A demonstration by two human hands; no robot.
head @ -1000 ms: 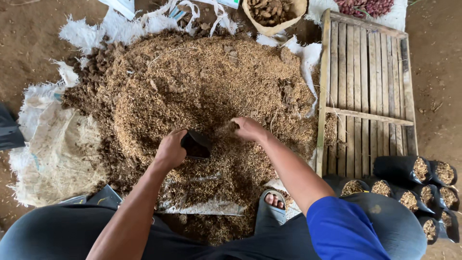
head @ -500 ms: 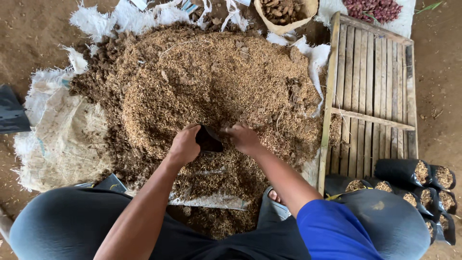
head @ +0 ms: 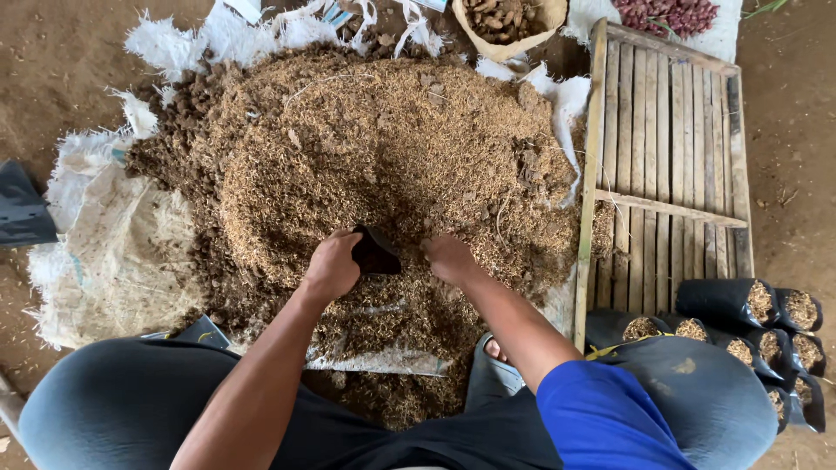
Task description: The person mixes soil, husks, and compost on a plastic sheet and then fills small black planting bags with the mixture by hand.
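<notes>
A big heap of brown husk and soil mix (head: 374, 157) lies on white woven sacking (head: 104, 252). At its near edge my left hand (head: 333, 264) holds a small black planting bag (head: 376, 252) with its mouth open toward the heap. My right hand (head: 447, 257) is pressed into the mix just right of the bag's mouth, fingers partly buried in the husk.
A wooden slatted pallet (head: 670, 148) lies to the right. Several filled black planting bags (head: 749, 305) lie at the lower right beside my knee. A sack of brown lumps (head: 509, 17) and a pile of reddish bulbs (head: 666, 13) sit at the far edge. Bare dirt floor surrounds everything.
My right hand has come in closer to the black bag's mouth. My left hand keeps its hold on the bag. The view has shifted a little.
</notes>
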